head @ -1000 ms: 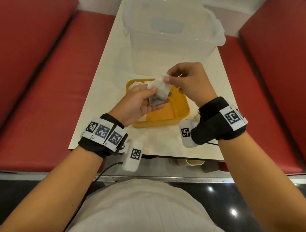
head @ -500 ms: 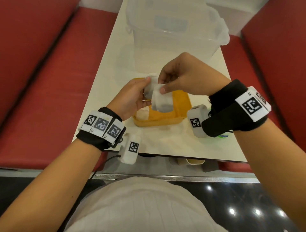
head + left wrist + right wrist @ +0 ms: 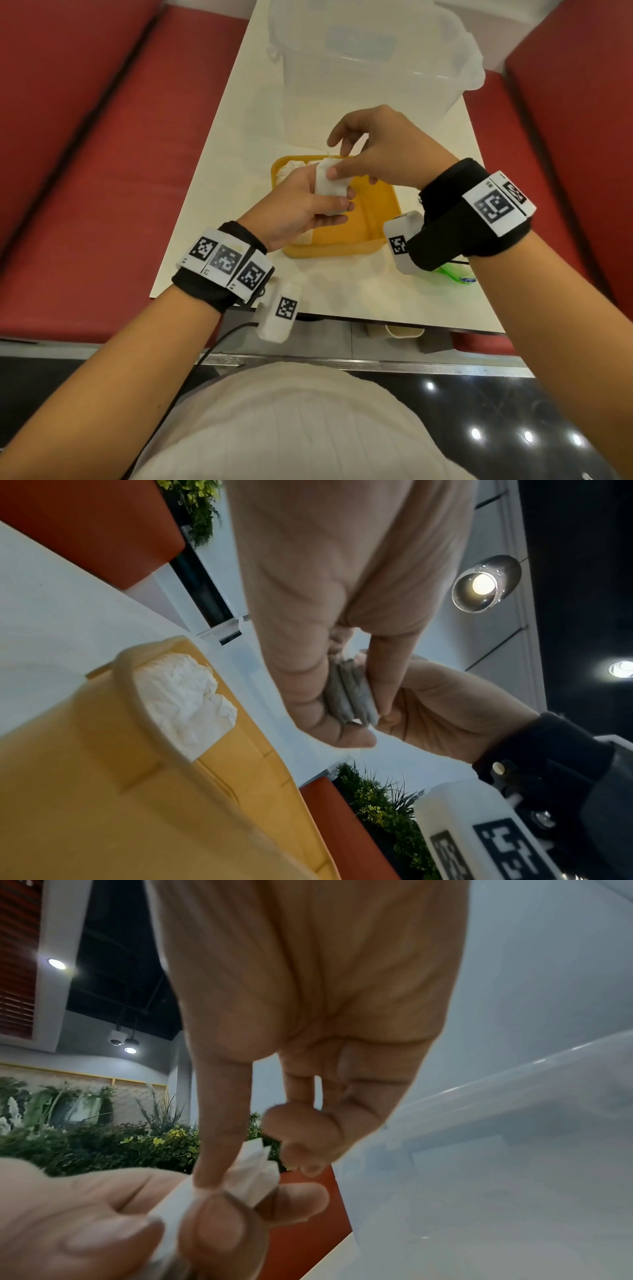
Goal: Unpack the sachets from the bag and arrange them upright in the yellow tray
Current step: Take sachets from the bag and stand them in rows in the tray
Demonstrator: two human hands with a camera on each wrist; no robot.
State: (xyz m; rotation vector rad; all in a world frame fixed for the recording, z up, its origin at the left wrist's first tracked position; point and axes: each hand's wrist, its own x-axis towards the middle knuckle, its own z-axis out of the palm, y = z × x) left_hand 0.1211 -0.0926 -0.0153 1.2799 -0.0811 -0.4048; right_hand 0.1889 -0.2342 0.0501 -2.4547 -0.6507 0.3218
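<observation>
both hands are up over the yellow tray (image 3: 376, 219), which sits mid-table with its near rim toward the person. the left hand (image 3: 294, 205) comes in from seven o'clock, fingers curled round a small stack of white sachets (image 3: 330, 186), thumb on one side and fingertips wrapped over the other. the left wrist view shows at least two grey-white sachets (image 3: 352, 693) pressed flat together in that grip. the right hand (image 3: 383, 150) reaches in from four o'clock and pinches the top of the stack: in the right wrist view a fingertip (image 3: 214, 1167) and the thumb are clamped on the crimped white top edge (image 3: 253, 1172), with the other fingers curled back and clear of it. the stack is held in the air above the tray's left half, not touching it.

inside the tray, at its eleven o'clock corner, there's crumpled white material (image 3: 291, 168); whether that is the bag or more sachets cannot be told. at twelve o'clock on the white table (image 3: 212, 192) stands a big clear plastic tub (image 3: 370, 58). at four o'clock, just beside the right wristband, a bit of green wrapper (image 3: 457, 274) peeks out. red bench seats (image 3: 85, 164) run along both sides.
</observation>
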